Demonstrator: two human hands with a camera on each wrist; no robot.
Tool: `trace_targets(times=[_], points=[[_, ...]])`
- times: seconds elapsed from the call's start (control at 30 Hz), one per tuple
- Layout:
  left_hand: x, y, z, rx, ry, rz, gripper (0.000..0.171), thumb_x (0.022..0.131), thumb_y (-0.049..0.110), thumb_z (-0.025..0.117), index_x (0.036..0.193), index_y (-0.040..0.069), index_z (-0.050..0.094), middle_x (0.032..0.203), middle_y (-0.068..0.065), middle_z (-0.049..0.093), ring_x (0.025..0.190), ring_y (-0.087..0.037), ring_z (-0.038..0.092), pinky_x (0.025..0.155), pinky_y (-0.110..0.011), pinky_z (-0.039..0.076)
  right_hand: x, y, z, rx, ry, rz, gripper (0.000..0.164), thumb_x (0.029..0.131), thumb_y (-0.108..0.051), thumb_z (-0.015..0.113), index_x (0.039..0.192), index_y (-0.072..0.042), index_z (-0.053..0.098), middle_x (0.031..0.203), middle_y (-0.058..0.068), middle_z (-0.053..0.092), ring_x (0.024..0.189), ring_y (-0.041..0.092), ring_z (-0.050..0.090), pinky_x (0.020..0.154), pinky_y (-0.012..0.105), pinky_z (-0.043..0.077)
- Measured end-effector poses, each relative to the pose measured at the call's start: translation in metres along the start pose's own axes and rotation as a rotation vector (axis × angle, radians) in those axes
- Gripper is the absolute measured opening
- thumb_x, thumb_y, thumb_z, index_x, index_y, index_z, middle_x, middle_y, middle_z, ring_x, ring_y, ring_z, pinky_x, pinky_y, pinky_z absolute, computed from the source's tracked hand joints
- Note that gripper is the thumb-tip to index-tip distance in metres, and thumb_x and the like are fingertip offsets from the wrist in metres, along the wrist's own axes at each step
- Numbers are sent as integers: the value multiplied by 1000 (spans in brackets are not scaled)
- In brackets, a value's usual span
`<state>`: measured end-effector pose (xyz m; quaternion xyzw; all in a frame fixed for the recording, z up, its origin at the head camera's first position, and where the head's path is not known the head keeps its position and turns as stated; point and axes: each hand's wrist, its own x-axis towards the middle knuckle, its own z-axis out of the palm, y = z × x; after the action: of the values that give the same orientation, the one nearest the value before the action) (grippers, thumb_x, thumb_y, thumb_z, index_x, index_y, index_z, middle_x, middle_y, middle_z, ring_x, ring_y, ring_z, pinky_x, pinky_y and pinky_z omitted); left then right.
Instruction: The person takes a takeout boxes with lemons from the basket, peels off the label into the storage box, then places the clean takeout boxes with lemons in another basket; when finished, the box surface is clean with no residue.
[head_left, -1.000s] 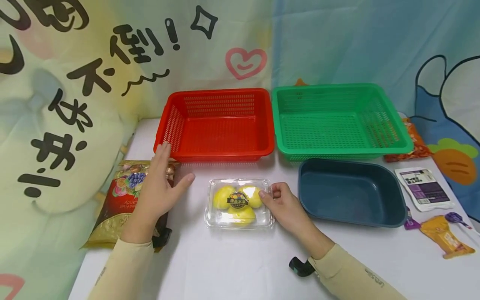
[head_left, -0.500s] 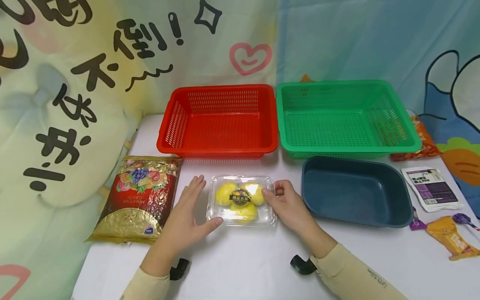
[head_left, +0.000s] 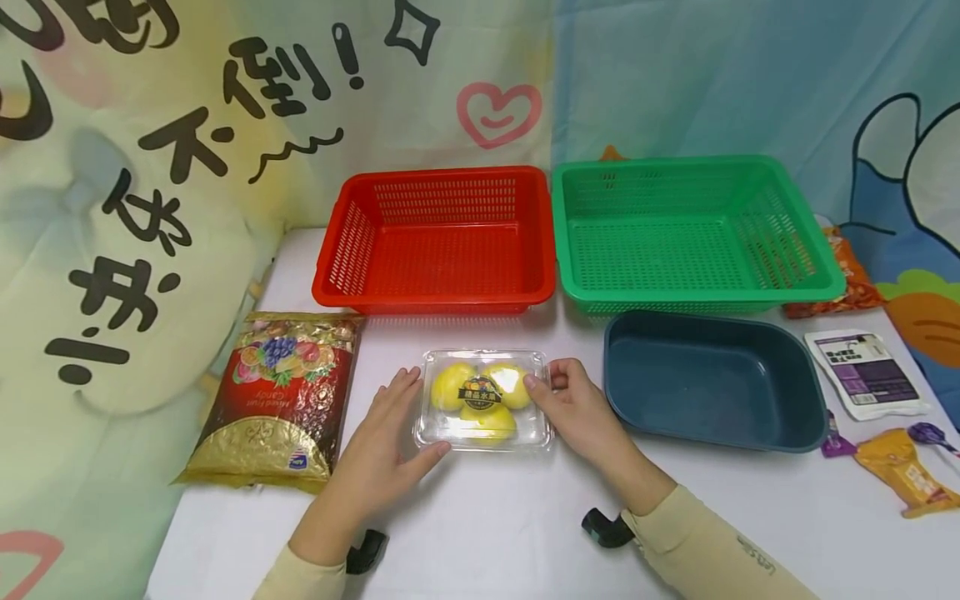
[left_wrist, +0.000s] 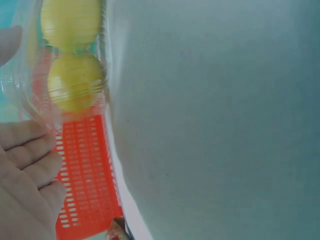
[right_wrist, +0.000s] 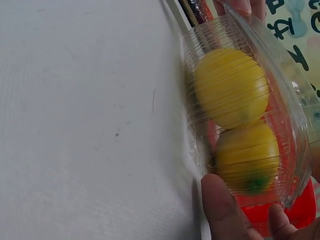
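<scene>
A clear plastic clamshell box (head_left: 482,400) holding three yellow lemons, with a dark label on its lid, lies on the white table in the head view. At its right edge my right hand (head_left: 581,412) grips it, thumb on the rim and fingers curled at the side. My left hand (head_left: 375,450) is at the left edge, fingers fairly straight and the thumb by the lower left corner. In the left wrist view, the left fingers (left_wrist: 32,160) are beside the box's end. The right wrist view has the lemons (right_wrist: 232,87) showing through the ribbed wall.
Behind the box stand a red basket (head_left: 442,300) and a green basket (head_left: 697,296). A dark blue tray (head_left: 712,392) is to the right. A candy bag (head_left: 273,400) lies left. Several snack packets, including a white pouch (head_left: 866,375) and an orange wrapper (head_left: 903,471), lie far right.
My left hand has moved right from over the candy bag to the left side of the clamshell box. The right hand keeps its grip, and the head view has shifted slightly.
</scene>
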<state>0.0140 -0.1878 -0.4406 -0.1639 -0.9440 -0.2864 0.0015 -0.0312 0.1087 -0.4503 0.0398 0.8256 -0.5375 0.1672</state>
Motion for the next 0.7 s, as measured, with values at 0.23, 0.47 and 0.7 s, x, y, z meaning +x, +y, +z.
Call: trace_targets(times=[0.23, 0.47, 0.7], points=[[-1, 1, -1, 18, -6, -12, 95, 88, 49, 82, 162, 7, 38, 172, -7, 33, 162, -29, 27, 132, -52, 22, 3, -3, -1, -5, 16, -18, 63, 104, -44, 63, 145, -2, 42, 135, 20, 56, 112, 30, 65, 94, 37, 57], [-1, 2, -2, 23, -14, -18, 95, 88, 49, 81, 162, 7, 37, 172, -8, 33, 161, -29, 28, 133, -52, 22, 3, -12, 0, -24, 70, -88, 72, 102, -42, 63, 157, -6, 32, 157, 17, 35, 135, 35, 49, 114, 54, 46], [0, 2, -2, 16, -27, -28, 95, 89, 51, 81, 162, 9, 37, 172, -7, 32, 161, -28, 28, 132, -52, 23, 3, -32, -5, -239, 97, -303, 70, 100, -39, 68, 155, -7, 38, 160, 15, 34, 148, 34, 35, 121, 63, 37]])
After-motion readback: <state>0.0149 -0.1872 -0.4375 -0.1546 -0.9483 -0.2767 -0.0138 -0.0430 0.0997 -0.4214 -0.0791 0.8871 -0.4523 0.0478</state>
